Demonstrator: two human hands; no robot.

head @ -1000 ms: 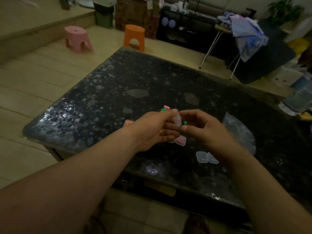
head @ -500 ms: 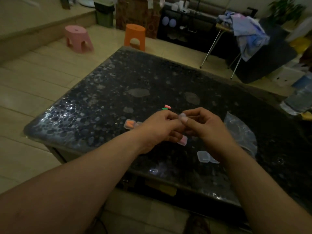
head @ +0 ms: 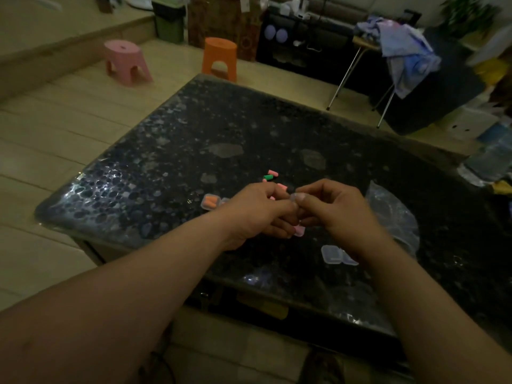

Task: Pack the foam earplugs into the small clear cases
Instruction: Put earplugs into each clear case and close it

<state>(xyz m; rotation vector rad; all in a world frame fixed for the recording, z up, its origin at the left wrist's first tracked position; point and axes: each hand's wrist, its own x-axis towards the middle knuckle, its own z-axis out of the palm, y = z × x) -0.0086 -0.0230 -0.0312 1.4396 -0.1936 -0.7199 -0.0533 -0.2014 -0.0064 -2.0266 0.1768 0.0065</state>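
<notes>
My left hand [head: 257,212] and my right hand [head: 332,209] meet above the dark table [head: 194,134], pinching one small clear case [head: 294,197] between their fingertips; most of it is hidden by the fingers. Below them lies a case with pink earplugs [head: 299,231]. A case with orange earplugs [head: 210,202] sits left of my left hand. An empty open clear case [head: 332,254] lies near my right wrist. Loose pink and green earplugs [head: 270,175] lie just beyond the hands.
A crumpled clear plastic bag [head: 393,214] lies right of my right hand. Beyond the table stand a pink stool [head: 126,62], an orange stool [head: 219,59] and a folding rack with clothes [head: 401,51]. The table's near edge [head: 277,300] is under my forearms.
My hands have closed together on the clear case; the green earplug seen at my right fingertips a second ago is out of sight. The view shifted slightly.
</notes>
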